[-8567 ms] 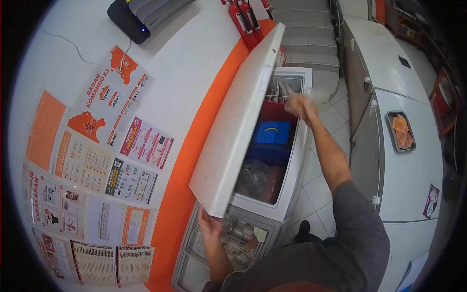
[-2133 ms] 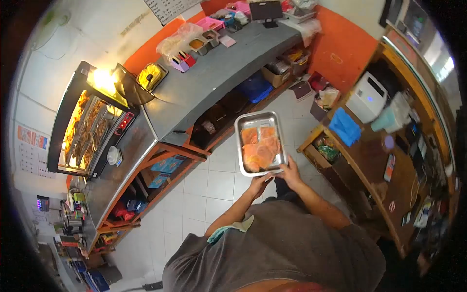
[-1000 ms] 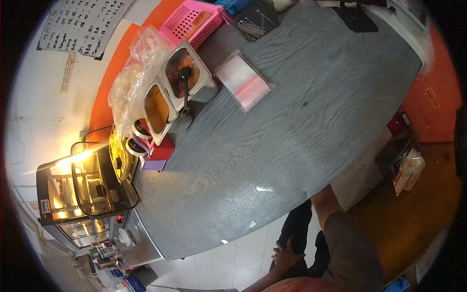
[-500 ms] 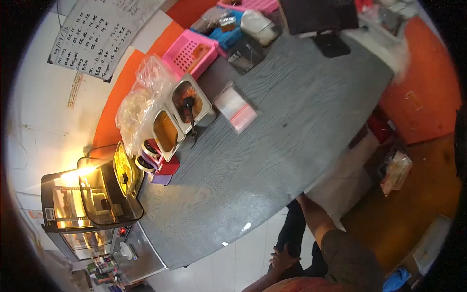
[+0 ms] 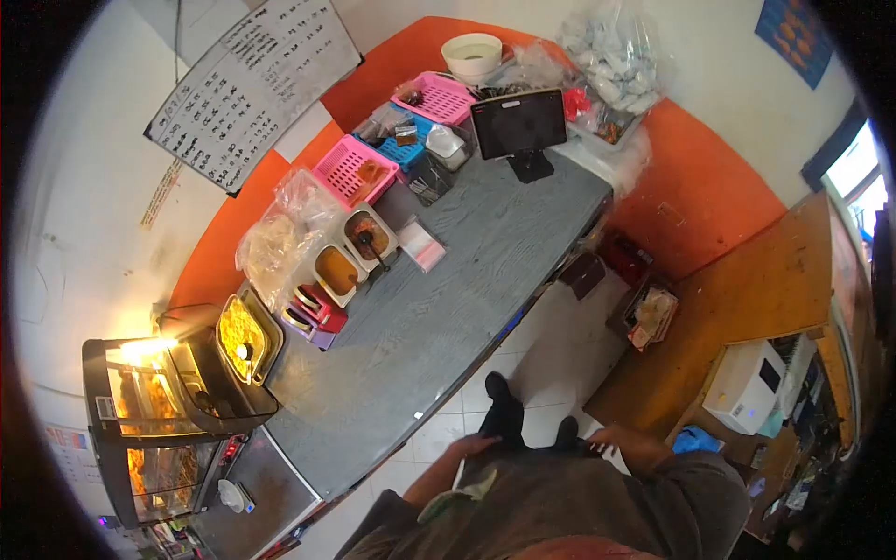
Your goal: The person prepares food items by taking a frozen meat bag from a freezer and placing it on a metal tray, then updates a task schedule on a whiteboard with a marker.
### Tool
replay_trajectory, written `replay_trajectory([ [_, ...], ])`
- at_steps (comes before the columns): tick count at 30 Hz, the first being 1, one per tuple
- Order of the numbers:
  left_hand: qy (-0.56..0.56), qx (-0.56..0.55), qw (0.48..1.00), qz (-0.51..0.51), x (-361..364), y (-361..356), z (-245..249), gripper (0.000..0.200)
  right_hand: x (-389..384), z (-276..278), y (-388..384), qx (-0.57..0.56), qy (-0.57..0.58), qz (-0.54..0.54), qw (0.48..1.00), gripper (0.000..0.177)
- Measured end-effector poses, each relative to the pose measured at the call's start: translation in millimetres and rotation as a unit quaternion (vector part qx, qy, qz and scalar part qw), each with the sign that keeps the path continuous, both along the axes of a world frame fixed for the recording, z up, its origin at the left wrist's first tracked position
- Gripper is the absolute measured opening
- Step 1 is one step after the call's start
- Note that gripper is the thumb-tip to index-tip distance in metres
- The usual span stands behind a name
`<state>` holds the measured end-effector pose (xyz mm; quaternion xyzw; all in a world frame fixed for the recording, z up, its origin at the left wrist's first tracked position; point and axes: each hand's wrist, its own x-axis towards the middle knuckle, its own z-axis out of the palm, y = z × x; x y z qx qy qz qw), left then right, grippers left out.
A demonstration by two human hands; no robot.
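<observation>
My left hand rests low at my thigh, near the front edge of the grey counter; its fingers are too small and partly hidden to read. My right hand hangs beside my other leg with its fingers apart and nothing in it. On the counter stand two metal trays, one with orange sauce and one with red food and a black ladle. Beside them lie a pack of clear bags and a red tape dispenser. A tray of yellow food is further left.
A lit food warmer stands at the left. Pink baskets, a black tablet on a stand and a white bowl are at the back. A wooden counter with a white box is at the right.
The view has pulled back and turned, showing more of the room and my body. My arms now hang at both sides; before, one arm reached to the counter edge.
</observation>
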<state>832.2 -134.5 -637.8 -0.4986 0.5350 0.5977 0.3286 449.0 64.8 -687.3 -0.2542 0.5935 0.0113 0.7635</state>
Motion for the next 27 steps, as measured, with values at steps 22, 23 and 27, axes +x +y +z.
replay_trajectory([
  [22, 0.615, -0.245, 0.747, -0.061, 44.5, -257.0, 458.7, 0.045, -95.3, 311.6, -557.4, -0.675, 0.290, -0.259, 0.627, 0.018],
  [23, 0.613, -0.252, 0.747, -0.055, 36.6, -258.7, 454.3, 0.045, -99.6, 326.4, -586.7, -0.713, 0.311, -0.223, 0.588, 0.019],
  [27, 0.565, -0.292, 0.757, 0.150, -5.8, -260.9, 419.0, 0.052, -121.2, 361.6, -706.8, -0.725, 0.235, -0.194, 0.617, 0.018],
])
